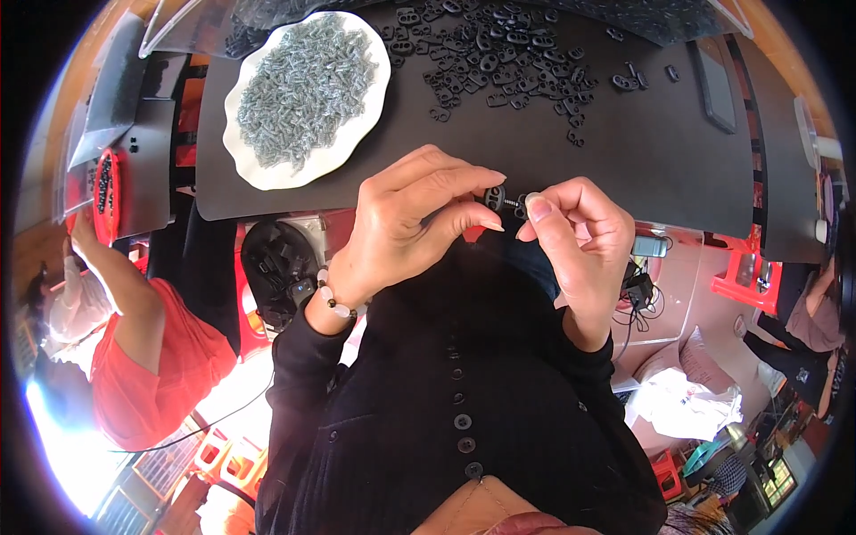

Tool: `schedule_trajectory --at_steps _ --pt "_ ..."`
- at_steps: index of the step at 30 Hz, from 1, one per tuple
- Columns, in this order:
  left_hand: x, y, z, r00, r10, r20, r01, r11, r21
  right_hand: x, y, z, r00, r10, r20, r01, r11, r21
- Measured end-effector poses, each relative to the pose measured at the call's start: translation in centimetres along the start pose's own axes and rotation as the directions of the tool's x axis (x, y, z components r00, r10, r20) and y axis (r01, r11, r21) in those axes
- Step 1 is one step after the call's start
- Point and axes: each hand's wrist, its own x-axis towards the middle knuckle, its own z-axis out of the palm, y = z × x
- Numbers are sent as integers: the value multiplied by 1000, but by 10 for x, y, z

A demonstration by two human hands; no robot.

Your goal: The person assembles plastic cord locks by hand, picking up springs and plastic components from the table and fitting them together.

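Just beyond the table's near edge, my left hand [401, 218] pinches a black plastic cord lock piece [494, 198] between thumb and fingertips. A thin metal spring [511, 203] sticks out of its right side. My right hand [584, 236] is closed at the spring's other end, with thumb and forefinger on a small dark part, mostly hidden by the fingertips. On the table to the left, a white wavy-rimmed plate [236, 147] carries a heap of small metal springs [308, 89]. Loose black cord lock parts [504, 67] lie scattered at the far middle.
The dark table [294, 201] spans the front. A phone-like dark slab [713, 85] lies at its right end. A person in a red top [165, 357] works at the left, beside a red tray [107, 192]. A red stool [747, 281] stands at right.
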Motion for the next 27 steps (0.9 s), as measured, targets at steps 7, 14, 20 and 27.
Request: schedule_trajectory --at_steps 7,14,20,27 --pt "-1 1 1 999 27 22 -27 1000 1 -1 2 2 999 6 37 -4 999 -50" --pt "-4 7 2 999 47 -9 -47 999 17 -1 0 -2 985 83 153 -108 981 162" --pt "-4 10 0 993 118 -15 -116 990 81 3 6 -9 933 135 334 -233 933 273" --pt "-6 13 1 986 162 -29 -155 976 155 3 8 -12 869 95 485 -265 918 295"
